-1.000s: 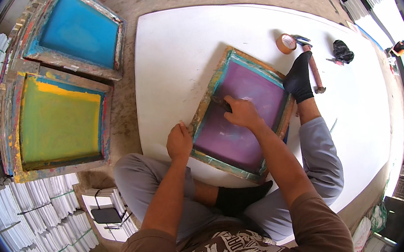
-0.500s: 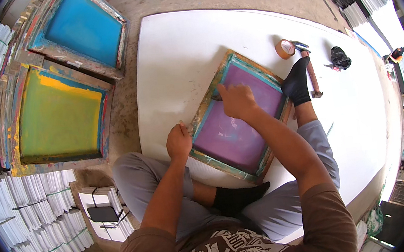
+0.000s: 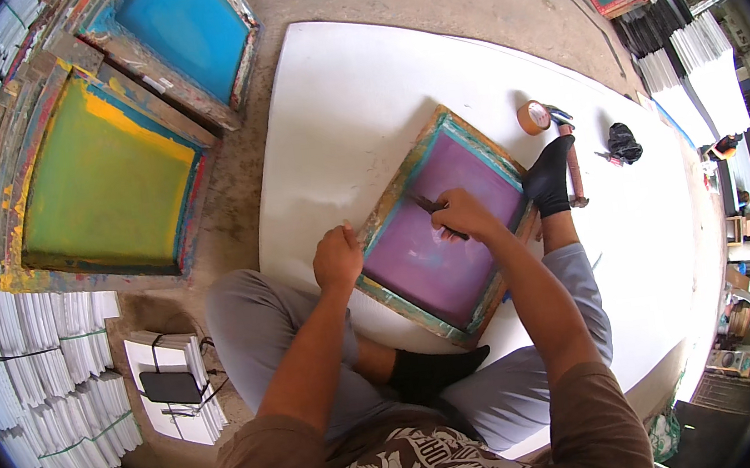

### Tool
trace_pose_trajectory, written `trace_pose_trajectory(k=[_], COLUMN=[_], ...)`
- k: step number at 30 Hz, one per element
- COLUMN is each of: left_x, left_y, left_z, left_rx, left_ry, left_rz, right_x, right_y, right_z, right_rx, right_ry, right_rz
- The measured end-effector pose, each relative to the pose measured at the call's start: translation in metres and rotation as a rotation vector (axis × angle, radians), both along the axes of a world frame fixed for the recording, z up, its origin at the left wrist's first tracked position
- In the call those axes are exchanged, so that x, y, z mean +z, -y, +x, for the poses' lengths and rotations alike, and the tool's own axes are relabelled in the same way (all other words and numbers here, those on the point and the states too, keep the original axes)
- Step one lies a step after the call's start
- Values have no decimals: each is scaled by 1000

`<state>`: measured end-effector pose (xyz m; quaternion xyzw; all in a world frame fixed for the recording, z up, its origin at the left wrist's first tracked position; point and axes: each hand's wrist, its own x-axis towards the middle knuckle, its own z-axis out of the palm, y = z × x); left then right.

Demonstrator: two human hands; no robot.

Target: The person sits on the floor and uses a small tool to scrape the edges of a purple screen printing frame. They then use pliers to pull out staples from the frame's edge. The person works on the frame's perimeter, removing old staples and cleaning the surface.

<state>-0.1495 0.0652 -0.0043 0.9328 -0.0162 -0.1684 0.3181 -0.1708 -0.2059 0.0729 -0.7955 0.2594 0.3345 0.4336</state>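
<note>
A screen-printing frame (image 3: 473, 224) with purple mesh and a paint-stained wooden border lies slanted on a large white sheet (image 3: 325, 102) in front of me. Over its mesh, my right hand (image 3: 464, 214) grips a dark pointed hand tool (image 3: 427, 203); its tip points to the upper left, and its exact kind is hard to make out. My left hand (image 3: 338, 258) is closed in a fist beside the frame's left edge. Whatever its fingers hold, if anything, is hidden. My black-socked foot (image 3: 550, 177) rests against the frame's right side.
A roll of brown tape (image 3: 534, 117), a hammer (image 3: 575, 167) and a crumpled black bag (image 3: 624, 144) lie right of the frame. At left stand a green-yellow screen frame (image 3: 104, 180) and a blue one (image 3: 185, 35). Bundled paper stacks (image 3: 41, 360) and a black phone (image 3: 170, 387) are nearby.
My right hand has moved from the frame's upper left border down and right over the mesh, with the dark tool now plainly visible. My left hand stays beside the edge. The view has shifted slightly.
</note>
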Motion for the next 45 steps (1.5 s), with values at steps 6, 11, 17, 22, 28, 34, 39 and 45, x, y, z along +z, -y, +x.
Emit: trace_pose_trajectory(k=[6,11,17,22,28,34,39,45], left_x=[0,-2,-4,8,45,-19,27,19], left_y=[-1,0,-1,-2,49,57,64,66], left_z=[1,2,2,-5,-45,-47,-39,-22], left_rx=[5,2,0,14,25,30,-46,-137], left_ry=[-11,6,13,564,-59,-111,-293,124], left_rz=[-19,-6,-5,-61,-707,-780,-667,-440], right_x=[-26,-36,-39,-41,-74,-22,-46,-65], right_y=[-12,-24,-34,-56,-84,-75,-35,-47], right_z=[-22,-26,-30,-49,-80,-80,-80,-79], right_rx=[-481,-495,-483,-425,-6,-296,-232,-492], right_ry=[29,80,174,354,762,405,104,147], right_rz=[546,618,558,286,-505,297,544,769])
